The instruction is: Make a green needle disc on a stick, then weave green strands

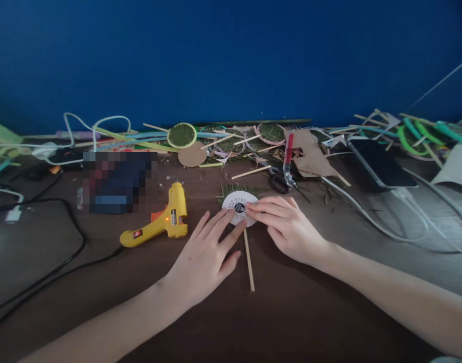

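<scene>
Touches white disc [239, 207], speckled black around dark centre, stick [249, 262] at near edge. Spreads left hand [206, 254]; can't tell grip of right hand [289, 227].

white disc [239, 197] looks like smooth matt paper; stick [249, 262] is plain wood; glue gun [175, 206] is slightly shiny plastic; phone [384, 164] has a glossy screen; cardboard [310, 156] kinda matt; table [291, 312] smooth, dull wood-look

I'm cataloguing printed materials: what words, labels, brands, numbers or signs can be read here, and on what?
No text reads with certainty.
White disc: a ring-shaped code and a pale mark on a dark centre, too small to read.
Yellow glue gun: dark label, too small to read.
Pixelated patch: unreadable.
</scene>
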Available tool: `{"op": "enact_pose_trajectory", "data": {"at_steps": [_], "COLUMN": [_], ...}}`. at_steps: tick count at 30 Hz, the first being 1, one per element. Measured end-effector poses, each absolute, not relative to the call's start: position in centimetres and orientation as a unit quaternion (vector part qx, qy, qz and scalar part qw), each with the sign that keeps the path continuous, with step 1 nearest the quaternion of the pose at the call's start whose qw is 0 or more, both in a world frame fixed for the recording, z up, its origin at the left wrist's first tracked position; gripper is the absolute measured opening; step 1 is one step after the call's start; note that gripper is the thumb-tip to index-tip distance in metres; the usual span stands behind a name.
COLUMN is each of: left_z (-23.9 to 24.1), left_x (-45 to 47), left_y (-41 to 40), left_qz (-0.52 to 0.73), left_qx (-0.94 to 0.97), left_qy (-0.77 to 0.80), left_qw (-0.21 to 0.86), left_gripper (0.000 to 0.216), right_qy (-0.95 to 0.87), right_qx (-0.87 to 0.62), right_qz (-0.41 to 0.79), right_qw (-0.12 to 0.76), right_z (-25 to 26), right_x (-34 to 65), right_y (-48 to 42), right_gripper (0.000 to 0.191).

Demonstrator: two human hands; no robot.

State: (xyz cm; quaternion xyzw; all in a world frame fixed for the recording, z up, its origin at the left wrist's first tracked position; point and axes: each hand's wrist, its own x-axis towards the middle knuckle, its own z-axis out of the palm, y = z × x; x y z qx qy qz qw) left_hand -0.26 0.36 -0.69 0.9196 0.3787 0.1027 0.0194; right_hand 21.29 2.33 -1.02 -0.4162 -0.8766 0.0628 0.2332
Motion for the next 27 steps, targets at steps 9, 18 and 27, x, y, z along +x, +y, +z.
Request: {"op": "enact_pose_trajectory", "data": {"at_steps": [9,18,27], "left_z": [-0.6,-0.79,-0.6], "left_x": [-0.18,-0.25,-0.22], "left_y": [0.37,0.29,0.4], "left_qz": [0.098,0.103,0.075], "left_qx": [0.917,0.918,0.928], "left_qy": [0.385,0.381,0.365], "left_qw": [0.016,0.031,0.03], "left_gripper": [0.048,0.045,0.047], "right_qy": [-0.871,-0.885,-0.88], "right_qx": [-0.45,-0.439,-0.452], "right_qz": [0.016,0.0,0.009], "right_qw": [0.196,0.158,0.144], "right_z": [-1.06,-1.79,-1.75], "right_x": [20.96,20.85,20.75], "right_y": [2.44,2.79,2.77], "right_gripper": [0.039,0.041,0.042]}}
